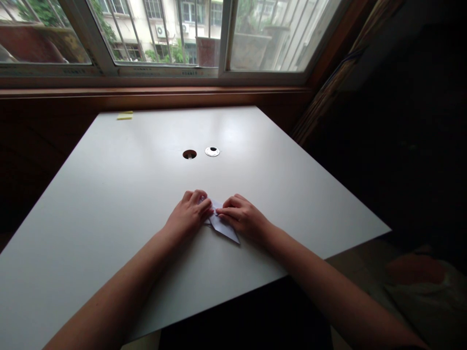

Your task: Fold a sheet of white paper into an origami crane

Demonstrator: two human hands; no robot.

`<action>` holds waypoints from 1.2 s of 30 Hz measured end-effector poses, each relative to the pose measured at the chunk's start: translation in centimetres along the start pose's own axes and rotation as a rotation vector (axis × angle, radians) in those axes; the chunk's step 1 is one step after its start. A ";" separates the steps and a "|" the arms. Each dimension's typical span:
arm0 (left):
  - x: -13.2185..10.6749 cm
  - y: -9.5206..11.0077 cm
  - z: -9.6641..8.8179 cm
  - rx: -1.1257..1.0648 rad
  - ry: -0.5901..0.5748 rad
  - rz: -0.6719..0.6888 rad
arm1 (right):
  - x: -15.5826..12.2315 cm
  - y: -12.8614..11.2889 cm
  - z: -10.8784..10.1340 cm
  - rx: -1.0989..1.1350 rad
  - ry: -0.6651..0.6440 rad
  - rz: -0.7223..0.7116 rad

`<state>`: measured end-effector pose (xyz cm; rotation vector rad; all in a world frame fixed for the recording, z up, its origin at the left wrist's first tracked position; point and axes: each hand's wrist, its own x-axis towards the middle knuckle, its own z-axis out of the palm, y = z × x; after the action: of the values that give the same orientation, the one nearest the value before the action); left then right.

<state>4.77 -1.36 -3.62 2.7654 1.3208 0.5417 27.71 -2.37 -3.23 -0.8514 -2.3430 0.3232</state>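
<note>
A folded sheet of white paper (225, 230) lies on the white tabletop, between and partly under both hands. One pointed corner sticks out toward the table's front edge. My left hand (191, 209) is closed on the paper's left side, its fingers bent and pressed down. From the other side my right hand (241, 214) grips it, with thumb and forefinger together near the middle fold. The fingertips of the two hands come close to each other there. Much of the folded part is hidden beneath the fingers.
The white table (138, 184) has a round cable hole (189, 154) beyond my hands, with its loose round cover (212, 151) beside it. A yellow strip (125, 115) is at the far left edge. Behind the table runs a window sill (156, 91); a curtain (328, 87) hangs right.
</note>
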 end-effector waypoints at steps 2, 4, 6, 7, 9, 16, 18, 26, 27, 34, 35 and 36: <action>-0.1 0.0 0.0 -0.003 0.005 -0.001 | 0.0 0.0 0.0 0.014 0.004 0.002; -0.1 0.0 0.0 -0.005 0.008 0.002 | 0.0 0.0 0.1 0.037 0.019 0.015; -0.2 0.0 0.1 -0.004 0.010 0.001 | 0.0 0.0 0.1 0.058 0.040 0.054; -0.1 0.0 0.1 -0.004 0.012 -0.003 | 0.0 0.0 0.2 0.063 0.049 0.076; -0.1 0.0 0.1 -0.008 0.014 -0.010 | 0.1 0.0 0.3 0.062 0.055 0.108; 0.0 0.0 0.0 -0.031 -0.013 -0.044 | 0.3 0.0 0.6 0.063 0.041 0.117; 0.0 0.0 0.0 -0.041 -0.013 -0.050 | 0.2 0.2 0.7 0.058 0.037 0.110; 0.1 0.0 0.0 -0.063 0.003 -0.055 | -0.1 -0.1 0.8 -0.040 -0.003 0.030; 0.1 0.0 0.0 -0.066 -0.001 -0.058 | 0.0 -0.2 0.7 -0.047 -0.013 0.025; 0.2 -0.1 0.2 -0.112 -0.038 -0.095 | 0.3 -0.4 0.4 -0.077 -0.059 0.001; 0.2 -0.1 0.2 -0.114 -0.040 -0.099 | 0.3 -0.4 0.4 -0.084 -0.065 -0.004; 0.2 -0.1 0.2 -0.116 -0.040 -0.101 | 0.3 -0.4 0.3 -0.093 -0.071 -0.009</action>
<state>4.87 -1.10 -3.73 2.5870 1.3656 0.5357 27.13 -2.49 -3.19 -0.8864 -2.4431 0.2456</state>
